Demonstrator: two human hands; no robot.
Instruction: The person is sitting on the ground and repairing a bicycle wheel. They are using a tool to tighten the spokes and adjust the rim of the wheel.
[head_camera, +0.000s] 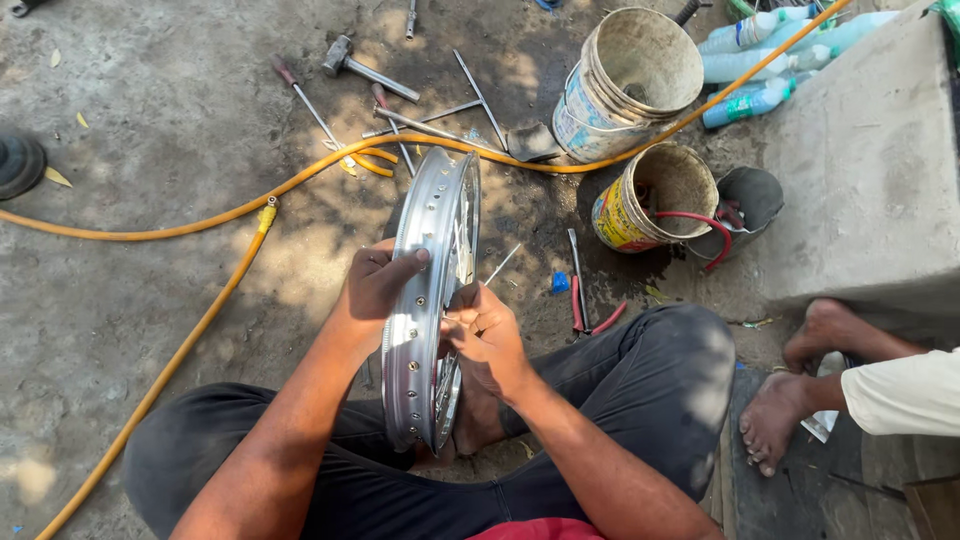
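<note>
Hands grip upright wheel rim (425, 300): left hand (375, 285) outside, right hand (485, 335) pinching spoke (500, 266).

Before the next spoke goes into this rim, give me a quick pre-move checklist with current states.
1. Rim steadied: ok. The left hand grips the outer face of the wheel rim, which stands upright between the knees.
2. Spoke in hand: ok. The right hand pinches a thin spoke at the rim's inner side.
3. Spoke end seated in a hole: cannot tell, fingers hide it.
4. Tools in reach: ok. The hammer and pliers lie on the ground ahead.
5. Hose clear of rim: not ok. The orange hose runs right behind it.
6. Bystander's feet clear: ok, off to the right.
</note>
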